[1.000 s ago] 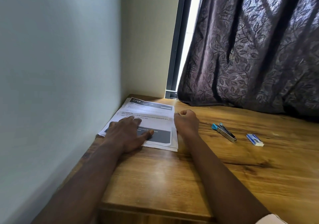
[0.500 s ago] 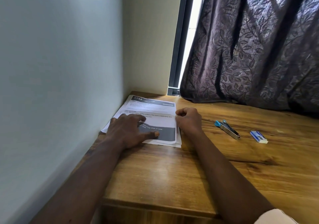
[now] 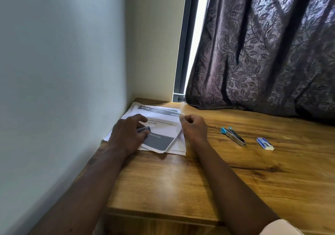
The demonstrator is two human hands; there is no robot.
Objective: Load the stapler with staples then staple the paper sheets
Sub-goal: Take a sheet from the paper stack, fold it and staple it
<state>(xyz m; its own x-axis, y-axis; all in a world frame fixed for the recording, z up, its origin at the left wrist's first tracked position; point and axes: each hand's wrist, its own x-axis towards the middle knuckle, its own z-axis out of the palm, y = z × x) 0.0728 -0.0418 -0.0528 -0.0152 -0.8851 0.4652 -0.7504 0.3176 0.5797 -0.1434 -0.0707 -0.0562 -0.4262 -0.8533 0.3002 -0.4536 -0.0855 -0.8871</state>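
A stack of printed paper sheets point(image 3: 163, 118) lies in the table's far left corner, against the wall. My left hand point(image 3: 128, 135) rests on the sheets, with its fingers bent and the top sheet bunched between thumb and fingers. That top sheet sits skewed, its near corner lifted off the stack. My right hand point(image 3: 194, 128) is curled at the stack's right edge and pinches the paper edge near its thumb. A silver stapler point(image 3: 233, 136) with a blue end lies on the table to the right of my right hand. Further right lies a small blue and white staple box point(image 3: 264, 143).
The wooden table point(image 3: 217, 180) meets a pale wall point(image 3: 63, 89) on the left. A dark patterned curtain point(image 3: 262, 53) hangs along its far side and touches the tabletop. The table's front edge runs below my forearms.
My left fingers have curled in and pulled the top sheet askew, lifting its near corner. My right hand stays at the stack's right edge. The view has shifted slightly.
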